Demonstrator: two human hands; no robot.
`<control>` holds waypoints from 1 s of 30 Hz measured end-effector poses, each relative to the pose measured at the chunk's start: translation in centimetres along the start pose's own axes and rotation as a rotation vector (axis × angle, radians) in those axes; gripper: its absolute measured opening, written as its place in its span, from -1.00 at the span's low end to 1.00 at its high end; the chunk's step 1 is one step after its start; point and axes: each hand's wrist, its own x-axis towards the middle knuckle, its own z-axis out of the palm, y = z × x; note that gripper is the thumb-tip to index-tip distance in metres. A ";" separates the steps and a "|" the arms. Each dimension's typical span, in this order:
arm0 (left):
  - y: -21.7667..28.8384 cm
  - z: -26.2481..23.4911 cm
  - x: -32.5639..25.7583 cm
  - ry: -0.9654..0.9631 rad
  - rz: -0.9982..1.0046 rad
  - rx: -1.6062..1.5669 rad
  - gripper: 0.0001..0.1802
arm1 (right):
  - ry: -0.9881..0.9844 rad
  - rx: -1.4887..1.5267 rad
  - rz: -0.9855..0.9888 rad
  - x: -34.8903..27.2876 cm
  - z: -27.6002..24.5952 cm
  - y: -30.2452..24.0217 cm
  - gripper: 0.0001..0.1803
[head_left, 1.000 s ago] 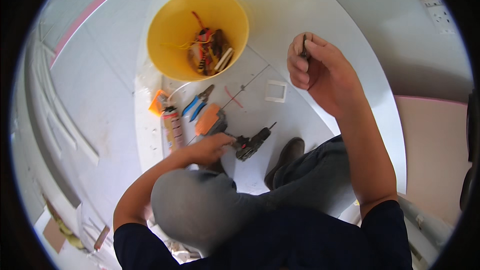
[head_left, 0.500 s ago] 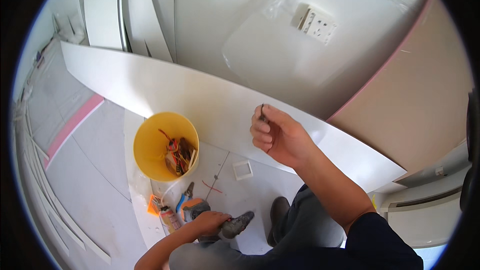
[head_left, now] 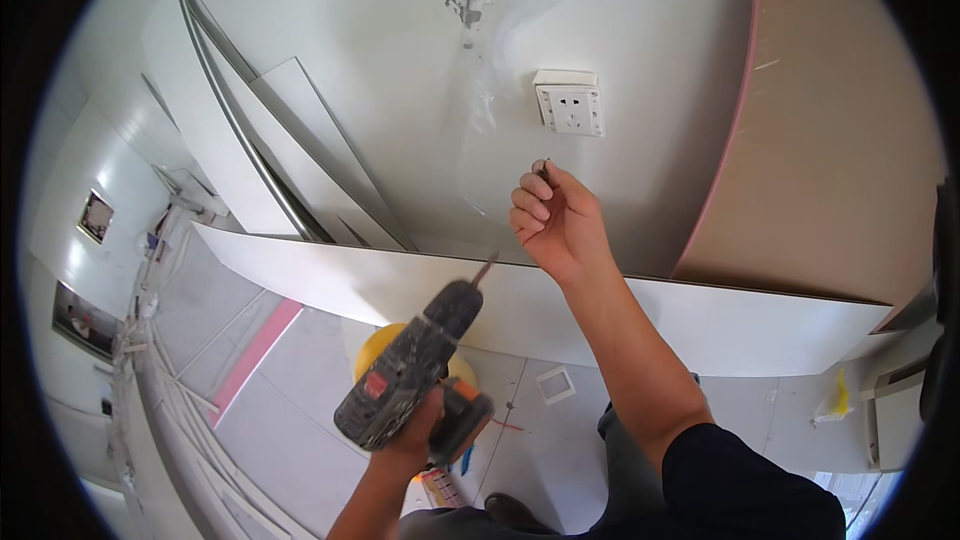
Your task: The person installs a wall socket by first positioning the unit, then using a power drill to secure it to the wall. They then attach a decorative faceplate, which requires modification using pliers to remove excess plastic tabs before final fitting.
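My left hand (head_left: 418,432) is wrapped round the handle of a dark cordless drill (head_left: 405,370) with an orange-marked battery. The drill's bit (head_left: 487,268) points up and to the right, towards the wall. Higher up, my right hand (head_left: 562,220) pinches a small dark, thin piece (head_left: 545,169) between thumb and fingertips. Its size hides whether it is a screw. Just above that hand, a white wall socket (head_left: 572,108) stands out from the wall. Behind the drill, a yellow bucket (head_left: 376,348) is mostly covered.
A long white panel (head_left: 640,315) stands on edge along the wall's foot. Tall white boards (head_left: 235,130) lean at left, and a tan board (head_left: 830,140) leans at right. On the floor lie a white square frame (head_left: 555,385) and a pink strip (head_left: 257,360).
My left hand has lifted the drill from low by my legs to in front of the bucket, bit now upward. The view has tilted up the wall; my right hand keeps its pinch, nearer the socket.
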 end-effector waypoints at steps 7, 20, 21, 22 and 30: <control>1.5 7.6 5.5 0.171 0.004 0.077 -0.74 | 0.021 0.060 0.077 -0.3 -0.7 -0.6 -0.79; 1.5 11.8 7.6 0.215 -0.038 0.247 -0.69 | 0.062 -0.030 0.088 1.3 -3.0 -1.8 -0.72; 1.0 11.7 7.8 0.198 0.027 0.278 -0.68 | 0.054 -0.014 0.099 1.8 -3.1 -1.8 -0.73; 0.9 12.0 8.1 0.177 0.087 0.302 -0.67 | 0.051 -0.005 0.110 2.3 -3.2 -2.0 -0.74; 2.8 15.2 11.2 0.324 0.037 0.012 -0.75 | 0.034 -0.020 0.023 5.1 -2.8 -2.9 -0.80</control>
